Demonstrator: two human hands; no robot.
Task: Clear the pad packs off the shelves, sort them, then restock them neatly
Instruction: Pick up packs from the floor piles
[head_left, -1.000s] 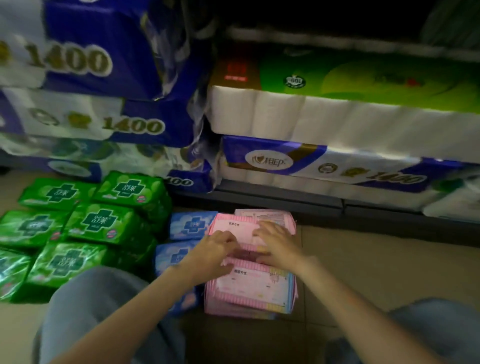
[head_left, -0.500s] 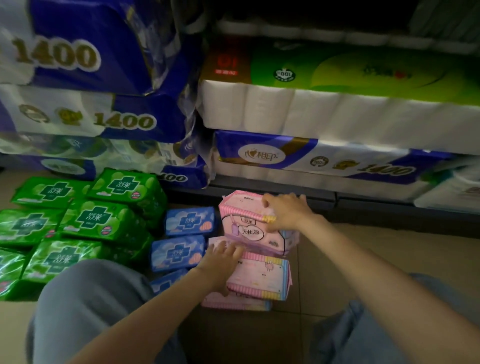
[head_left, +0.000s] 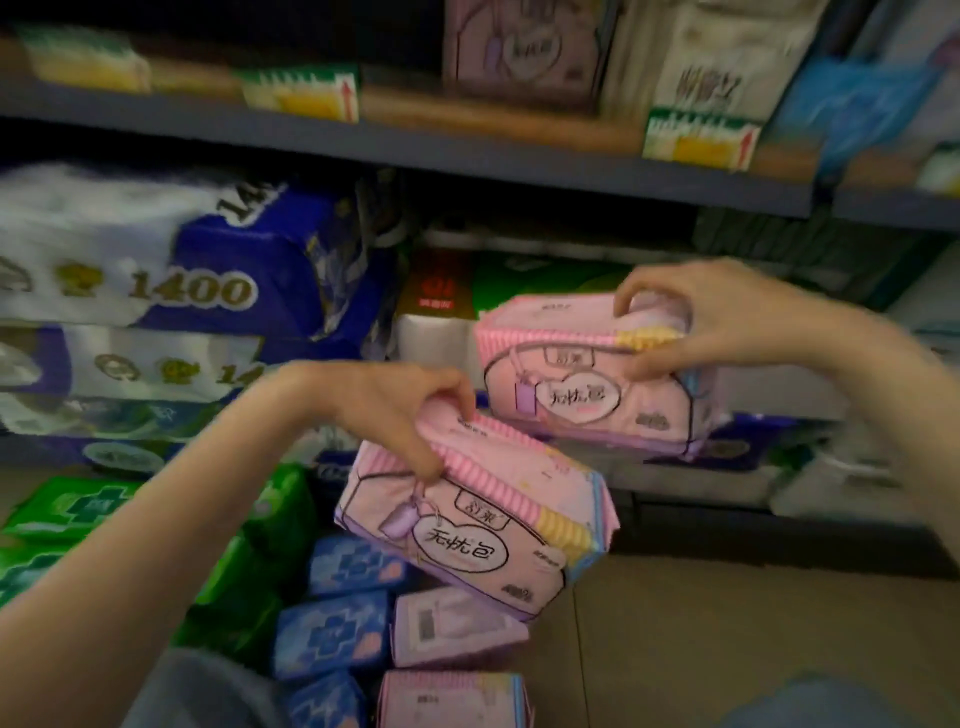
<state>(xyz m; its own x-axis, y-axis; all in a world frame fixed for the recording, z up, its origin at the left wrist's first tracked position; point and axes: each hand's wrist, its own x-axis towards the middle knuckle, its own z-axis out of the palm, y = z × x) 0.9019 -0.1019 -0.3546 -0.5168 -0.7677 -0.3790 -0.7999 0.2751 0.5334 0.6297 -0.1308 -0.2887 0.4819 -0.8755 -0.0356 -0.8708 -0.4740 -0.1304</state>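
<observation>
Lifting off the floor now: a second ago both hands were pressing on the pink stack, and here the left hand pinches the top edge of one pink pack while the right hand grips a second pink pack held higher, both in the air before the toilet-paper bales. The view has swung up to the shelf. Blue packs and green packs lie sorted on the floor, so restocking of the pink ones looks under way.
</observation>
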